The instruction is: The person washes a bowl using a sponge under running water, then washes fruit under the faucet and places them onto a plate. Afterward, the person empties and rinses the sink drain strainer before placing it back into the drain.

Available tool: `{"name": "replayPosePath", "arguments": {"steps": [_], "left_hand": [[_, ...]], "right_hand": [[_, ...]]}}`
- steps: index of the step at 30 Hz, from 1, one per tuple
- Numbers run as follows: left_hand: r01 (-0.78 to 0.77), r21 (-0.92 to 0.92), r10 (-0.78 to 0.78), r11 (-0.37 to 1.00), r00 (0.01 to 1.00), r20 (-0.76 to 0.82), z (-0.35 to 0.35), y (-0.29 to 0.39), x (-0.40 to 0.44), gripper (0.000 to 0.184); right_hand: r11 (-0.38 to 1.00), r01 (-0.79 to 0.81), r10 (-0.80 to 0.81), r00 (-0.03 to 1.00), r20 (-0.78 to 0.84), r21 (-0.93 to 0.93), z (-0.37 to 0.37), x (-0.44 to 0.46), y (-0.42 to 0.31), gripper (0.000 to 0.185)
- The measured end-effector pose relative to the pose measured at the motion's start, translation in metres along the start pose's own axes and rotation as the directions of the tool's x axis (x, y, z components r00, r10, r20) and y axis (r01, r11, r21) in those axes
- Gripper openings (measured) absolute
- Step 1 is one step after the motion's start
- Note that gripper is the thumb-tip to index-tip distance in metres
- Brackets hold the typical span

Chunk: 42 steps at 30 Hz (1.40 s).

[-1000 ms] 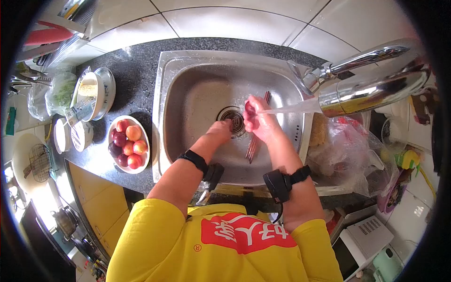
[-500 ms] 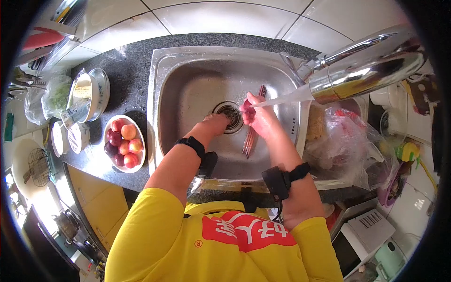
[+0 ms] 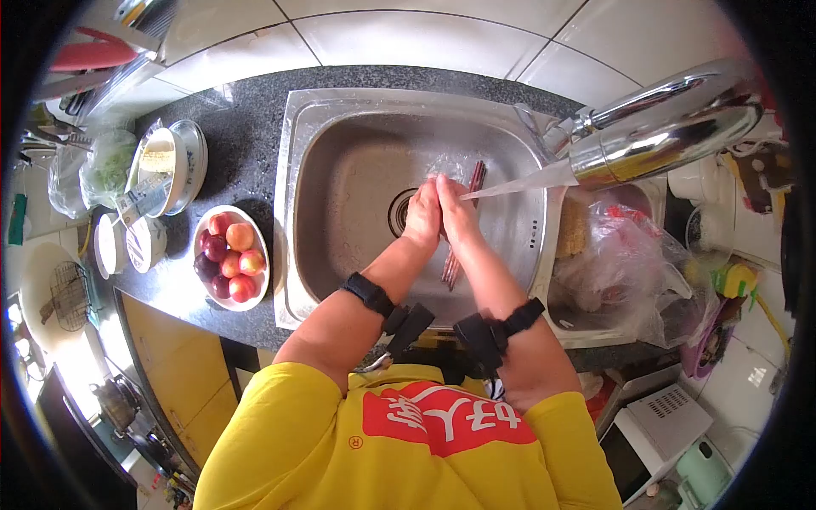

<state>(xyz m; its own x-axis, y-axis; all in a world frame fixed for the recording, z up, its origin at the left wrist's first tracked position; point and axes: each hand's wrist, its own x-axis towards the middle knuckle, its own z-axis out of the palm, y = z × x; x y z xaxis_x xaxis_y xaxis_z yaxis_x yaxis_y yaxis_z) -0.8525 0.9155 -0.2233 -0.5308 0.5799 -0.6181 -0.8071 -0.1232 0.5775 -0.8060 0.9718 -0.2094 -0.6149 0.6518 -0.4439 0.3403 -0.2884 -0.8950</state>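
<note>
My left hand (image 3: 422, 216) and my right hand (image 3: 457, 214) are cupped together over the steel sink (image 3: 340, 183), fingers closed and pointing away from me. A dark red plum, seen in my right hand a moment earlier, is hidden between the palms now. Water (image 3: 520, 181) runs from the chrome faucet (image 3: 629, 157) onto my fingers. Beneath my hands a bundle of reddish-brown chopsticks (image 3: 450, 269) lies on the sink floor, partly covered. The drain (image 3: 398, 212) is half hidden behind my left hand.
On the left counter stands a white plate (image 3: 263, 276) of plums and peach-like fruit. Behind it are bowls (image 3: 180, 183) with corn and bagged greens (image 3: 109, 170). A clear plastic bag (image 3: 625, 259) fills the smaller right basin. The faucet reaches in from the right.
My left hand has moved from the drain up and right to meet my right hand. The plum that showed in my right hand is now covered. Water still runs.
</note>
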Motion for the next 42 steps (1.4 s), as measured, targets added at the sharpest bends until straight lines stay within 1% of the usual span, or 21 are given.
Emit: {"name": "replayPosePath", "arguments": {"steps": [3, 5, 7, 10, 11, 13, 16, 19, 21, 22, 23, 26, 29, 31, 33, 35, 37, 39, 40, 41, 42], "left_hand": [[0.197, -0.100, -0.189, 0.975, 0.979, 0.081, -0.008, -0.010, 0.023, 0.043], [0.152, 0.114, -0.156, 0.982, 0.987, 0.025, 0.011, 0.007, 0.007, 0.046], [-0.256, 0.524, 0.233, 0.812, 0.966, 0.111, 0.013, -0.007, 0.004, 0.049], [-0.415, 0.604, 0.346, 0.681, 0.909, 0.235, 0.013, 0.000, -0.005, 0.046], [-0.345, 0.563, 0.198, 0.751, 0.931, 0.306, 0.010, 0.008, -0.008, 0.045], [-0.166, 0.462, -0.047, 0.871, 0.908, 0.415, 0.003, 0.020, -0.009, 0.040], [-0.284, 0.552, 0.018, 0.784, 0.900, 0.436, 0.000, 0.031, -0.005, 0.040], [-0.096, 0.709, -0.038, 0.699, 0.985, 0.171, 0.004, 0.037, -0.006, 0.042], [0.091, 0.522, -0.192, 0.848, 0.971, 0.144, 0.006, 0.032, -0.012, 0.044], [-0.183, 0.516, -0.031, 0.837, 0.925, 0.378, 0.004, 0.028, -0.014, 0.043], [-0.034, 0.459, -0.153, 0.888, 0.919, 0.364, 0.003, 0.022, -0.018, 0.041], [-0.185, 0.468, -0.042, 0.864, 0.900, 0.433, 0.000, 0.006, -0.010, 0.040], [-0.222, 0.448, 0.089, 0.866, 0.950, 0.300, 0.008, -0.003, -0.008, 0.034], [-0.029, 0.392, -0.002, 0.919, 0.997, 0.077, 0.017, 0.003, -0.006, 0.029], [-0.023, 0.412, 0.024, 0.911, 1.000, 0.003, 0.019, 0.005, 0.003, 0.038], [0.261, 0.234, -0.239, 0.937, 0.964, -0.120, 0.014, 0.013, 0.004, 0.049], [0.245, 0.307, -0.243, 0.920, 0.969, -0.044, 0.012, 0.015, -0.001, 0.061], [0.047, 0.322, -0.101, 0.946, 0.983, 0.151, 0.006, 0.000, -0.001, 0.056], [-0.088, 0.250, 0.041, 0.964, 0.981, 0.189, 0.011, -0.011, -0.001, 0.047], [-0.180, 0.194, 0.133, 0.964, 0.964, 0.232, 0.014, -0.022, 0.000, 0.036], [-0.089, 0.015, 0.083, 0.996, 0.972, 0.222, 0.020, -0.019, -0.006, 0.036]], "right_hand": [[0.991, 0.127, -0.123, 0.989, 0.081, -0.044, -0.011, -0.004, 0.010, 0.039], [0.979, 0.159, -0.165, 0.985, 0.044, 0.125, -0.014, -0.006, 0.006, 0.037], [0.912, -0.202, 0.180, 0.979, 0.093, 0.357, -0.020, -0.004, -0.013, 0.043], [0.547, -0.637, 0.654, 0.730, 0.198, 0.544, -0.019, -0.007, -0.038, 0.053], [0.548, -0.632, 0.652, 0.733, 0.194, 0.548, -0.027, -0.004, -0.027, 0.053], [0.520, -0.743, 0.427, 0.653, 0.625, 0.421, -0.041, -0.005, -0.015, 0.058], [0.559, -0.749, 0.551, 0.657, 0.515, 0.357, -0.029, -0.012, -0.012, 0.061], [0.642, -0.707, 0.522, 0.687, 0.507, 0.296, -0.019, -0.020, -0.021, 0.063], [0.568, -0.733, 0.593, 0.680, 0.431, 0.374, -0.023, -0.013, -0.015, 0.061], [0.521, -0.743, 0.604, 0.669, 0.434, 0.421, -0.029, -0.007, -0.010, 0.060], [0.451, -0.758, 0.577, 0.650, 0.494, 0.471, -0.037, -0.005, -0.006, 0.057], [0.485, -0.783, 0.592, 0.621, 0.513, 0.389, -0.045, -0.007, -0.013, 0.058], [0.521, -0.783, 0.634, 0.621, 0.461, 0.340, -0.037, -0.009, -0.010, 0.058], [0.583, -0.680, 0.577, 0.732, 0.362, 0.445, -0.025, -0.006, 0.011, 0.058], [0.563, -0.703, 0.620, 0.707, 0.339, 0.436, -0.022, -0.007, 0.012, 0.055], [0.709, -0.619, 0.566, 0.786, 0.249, 0.338, -0.015, -0.018, -0.015, 0.052], [0.738, -0.572, 0.499, 0.819, 0.281, 0.356, -0.018, -0.007, -0.003, 0.049], [0.898, -0.264, 0.251, 0.964, 0.083, 0.352, -0.018, 0.005, 0.008, 0.036], [0.878, -0.281, 0.278, 0.958, 0.066, 0.387, -0.024, 0.000, -0.009, 0.026], [0.973, 0.053, -0.016, 0.986, -0.164, 0.224, -0.023, 0.020, 0.028, 0.026], [0.992, 0.108, -0.099, 0.987, -0.124, 0.067, -0.024, 0.018, 0.022, 0.028]]}}
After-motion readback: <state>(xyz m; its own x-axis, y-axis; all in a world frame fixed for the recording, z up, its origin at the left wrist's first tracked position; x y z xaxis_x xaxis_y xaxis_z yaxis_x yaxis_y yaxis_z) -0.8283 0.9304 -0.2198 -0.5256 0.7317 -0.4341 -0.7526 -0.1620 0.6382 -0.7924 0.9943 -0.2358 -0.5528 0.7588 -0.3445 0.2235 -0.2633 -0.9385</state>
